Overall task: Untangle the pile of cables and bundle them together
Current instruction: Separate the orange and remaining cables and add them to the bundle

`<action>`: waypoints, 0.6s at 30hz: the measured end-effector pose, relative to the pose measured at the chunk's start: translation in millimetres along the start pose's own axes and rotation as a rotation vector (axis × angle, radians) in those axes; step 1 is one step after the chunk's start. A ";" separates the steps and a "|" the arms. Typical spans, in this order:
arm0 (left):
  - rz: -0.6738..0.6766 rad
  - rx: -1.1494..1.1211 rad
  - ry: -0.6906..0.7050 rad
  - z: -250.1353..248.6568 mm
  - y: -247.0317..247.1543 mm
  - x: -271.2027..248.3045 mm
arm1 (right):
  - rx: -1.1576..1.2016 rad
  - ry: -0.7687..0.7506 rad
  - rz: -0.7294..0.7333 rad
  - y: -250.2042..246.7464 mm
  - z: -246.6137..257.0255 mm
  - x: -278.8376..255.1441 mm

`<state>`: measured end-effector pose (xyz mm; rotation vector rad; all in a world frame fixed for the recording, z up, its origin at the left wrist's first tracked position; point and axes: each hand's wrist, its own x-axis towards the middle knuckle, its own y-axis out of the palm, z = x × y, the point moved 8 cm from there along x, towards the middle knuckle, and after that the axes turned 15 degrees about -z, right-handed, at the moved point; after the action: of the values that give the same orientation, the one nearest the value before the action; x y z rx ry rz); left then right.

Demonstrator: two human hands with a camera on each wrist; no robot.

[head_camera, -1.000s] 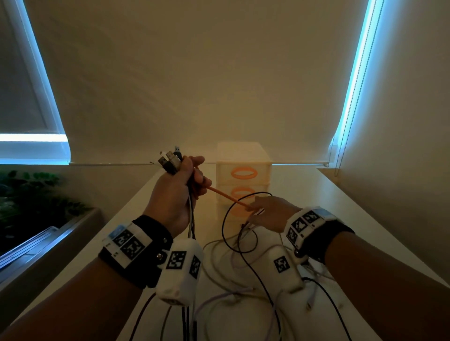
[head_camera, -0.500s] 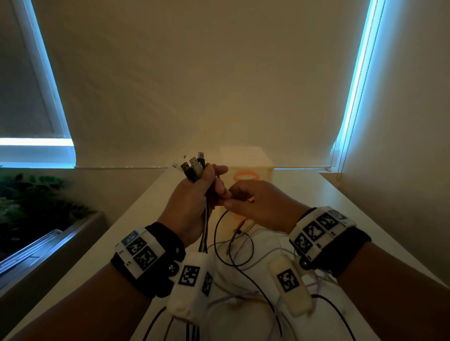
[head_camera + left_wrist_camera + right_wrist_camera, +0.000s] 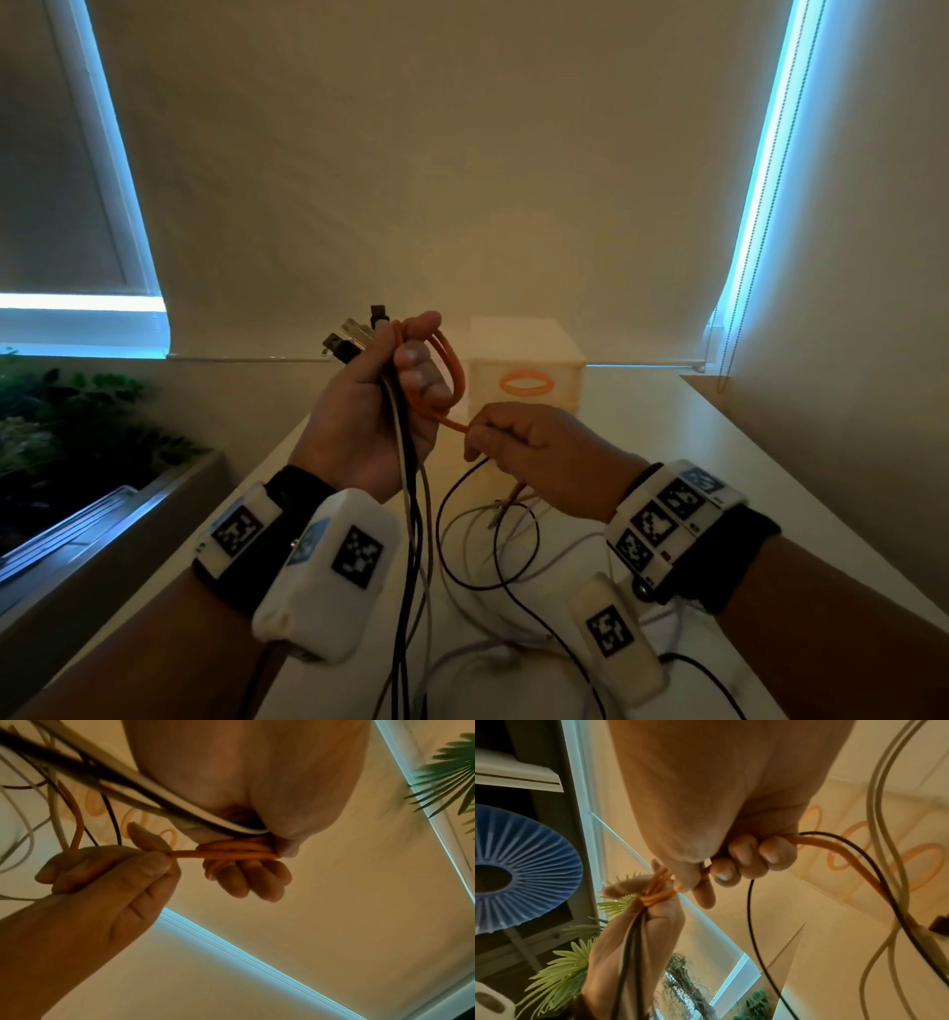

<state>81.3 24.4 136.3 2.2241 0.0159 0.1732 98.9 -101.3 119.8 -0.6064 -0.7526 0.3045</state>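
In the middle of the frame, the left hand (image 3: 375,411) grips the cable bunch (image 3: 411,514) upright. The orange cable (image 3: 452,370) loops its fingers, then runs lower right into the pinching right hand (image 3: 539,447).

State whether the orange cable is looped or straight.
Looped: the orange cable coils over the left hand; the right hand pinches its tail.

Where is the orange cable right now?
In the head view, the orange cable loops around the left hand fingers at centre, then runs to the right hand, which pinches it before the drawer box.
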 end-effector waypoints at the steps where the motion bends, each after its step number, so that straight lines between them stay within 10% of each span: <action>1: 0.047 -0.011 -0.019 -2.1 1.3 -1.7 | -0.032 -0.010 0.000 -3.7 0.0 1.7; 8: 0.362 0.010 -0.128 -14.5 15.3 -16.5 | -0.136 0.095 -0.104 -36.6 -31.3 27.3; 18: 0.247 0.223 -0.199 26.8 -0.9 -20.9 | 0.107 0.481 -0.301 -63.3 -55.9 46.4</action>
<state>64.2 2.3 116.9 2.4518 -0.3662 0.0868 174.1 -152.1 152.0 -0.4328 -0.3518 -0.0811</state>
